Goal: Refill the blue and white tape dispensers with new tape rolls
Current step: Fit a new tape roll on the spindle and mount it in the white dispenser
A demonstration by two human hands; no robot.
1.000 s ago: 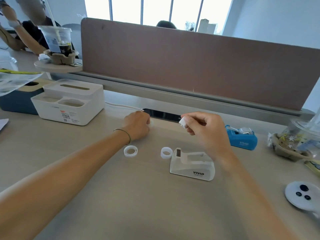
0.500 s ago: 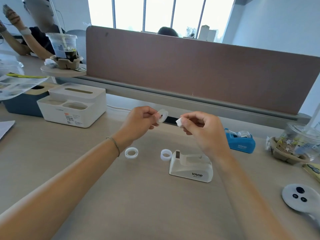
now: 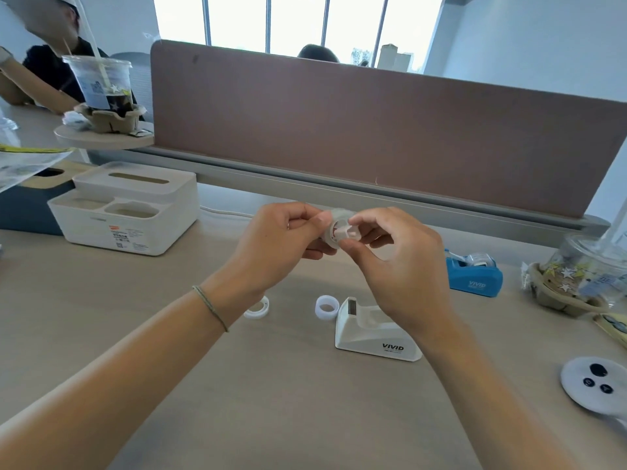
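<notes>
Above the desk, my left hand [image 3: 281, 242] pinches a clear tape roll [image 3: 334, 228]. My right hand [image 3: 400, 262] holds a small white spool core [image 3: 349, 232], whose end sits in the roll's hole. The white tape dispenser [image 3: 373, 334] stands on the desk below my right hand, its roll cradle bare. Just left of it lies a white ring [image 3: 326, 307], and another ring [image 3: 258, 309] is partly hidden by my left wrist. The blue tape dispenser [image 3: 473, 278] stands at the right with a roll in it.
A white tissue box organiser [image 3: 125, 208] sits at the left, with a dark blue box [image 3: 30, 205] behind it. Drinks in cardboard holders stand at far right [image 3: 576, 283] and on a small shelf [image 3: 105, 137] at upper left. A white round controller [image 3: 593, 381] lies at right. A brown partition [image 3: 373, 130] closes the desk's far side.
My left hand picked a tape roll off the desk and lifted it. Both hands came together, and the white core in my right hand now meets the roll's hole.
</notes>
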